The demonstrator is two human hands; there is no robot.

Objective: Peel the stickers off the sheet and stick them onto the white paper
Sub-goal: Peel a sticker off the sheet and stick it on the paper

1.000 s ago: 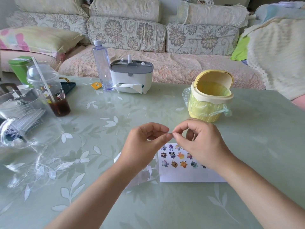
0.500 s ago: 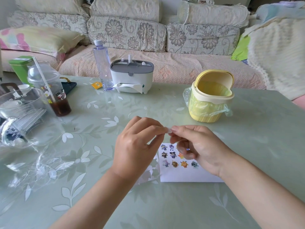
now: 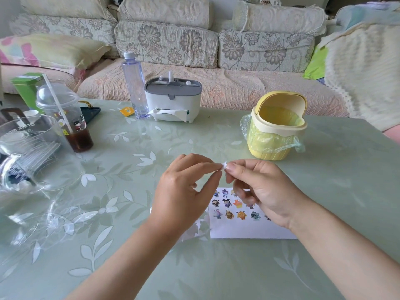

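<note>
Both hands are raised above the worktop [image 3: 337,191] and meet at the fingertips. The left hand [image 3: 186,191] pinches a small white scrap [image 3: 224,165] between thumb and forefinger, its other fingers curled; the right hand [image 3: 266,191] pinches the same scrap from the opposite side, its remaining fingers bent toward the palm. The scrap is too small to tell whether it is a sticker or a bit of backing. Directly below the right hand lies the white paper [image 3: 249,231], flat on the worktop and partly covered by that hand and wrist; rows of small cartoon stickers [image 3: 229,214] are visible on its upper part. Under the left hand and wrist, touching the paper's left edge, lies the pale sticker sheet [image 3: 195,231], mostly hidden. Beyond the right hand stands a yellow bin [image 3: 277,135] lined with a plastic bag, its lid tipped up. Beyond the left hand stand a white tissue box [image 3: 173,100] and, just beside it, a clear bottle [image 3: 134,83]. Farther to the left of the left hand are a domed cup [image 3: 65,118] with a straw and a dark drink, and clear plastic packaging [image 3: 26,152].
</note>
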